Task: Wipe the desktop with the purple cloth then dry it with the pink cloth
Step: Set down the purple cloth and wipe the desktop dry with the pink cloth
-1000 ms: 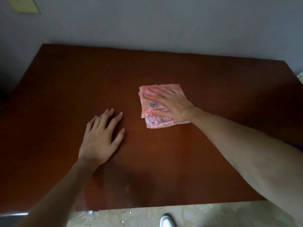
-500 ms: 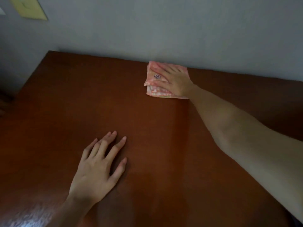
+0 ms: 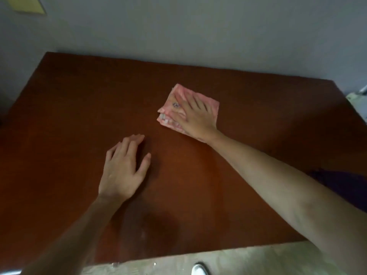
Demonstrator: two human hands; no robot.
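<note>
A folded, roughly square pink cloth with a pale pattern [image 3: 208,105] lies flat on the dark reddish-brown wooden bench [image 3: 79,116], right of centre and towards the far half, turned so one corner points away to the far left edge and its diagonal runs from there towards the near right. The right hand [image 3: 195,121] presses on it with straight, spread fingers. The left hand [image 3: 124,171] rests palm-down and flat on the bare bench, nearer and to the left, apart from the cloth.
</note>
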